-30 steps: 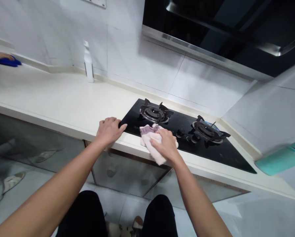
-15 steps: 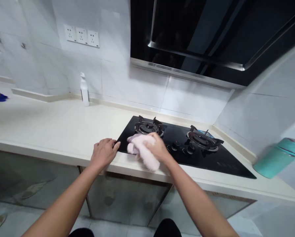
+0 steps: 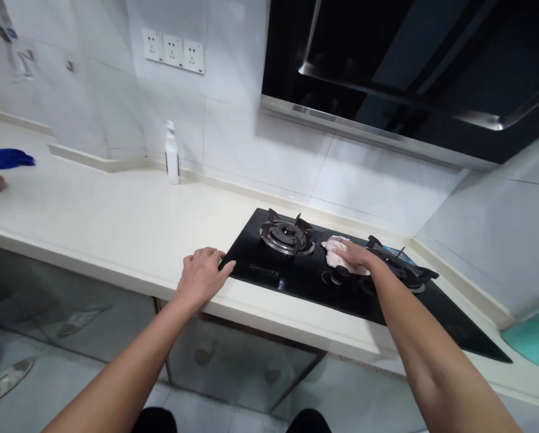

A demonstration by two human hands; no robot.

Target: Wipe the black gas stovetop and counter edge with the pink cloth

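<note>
The cooktop (image 3: 296, 286) has a smooth, glossy, glass-like face; its left burner (image 3: 287, 236) looks like dark, rather matt metal with a shinier ring. The pale cloth (image 3: 335, 258) looks soft and fuzzy. The counter (image 3: 116, 222) is smooth with a faint sheen; the spray bottle (image 3: 172, 157) looks like smooth plastic.

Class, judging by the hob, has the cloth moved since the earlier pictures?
Yes: the cloth has moved right and back across the hob, to between the burners.

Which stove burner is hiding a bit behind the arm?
The right burner: the person's right forearm crosses in front of part of it. No arm covers the left burner.
</note>
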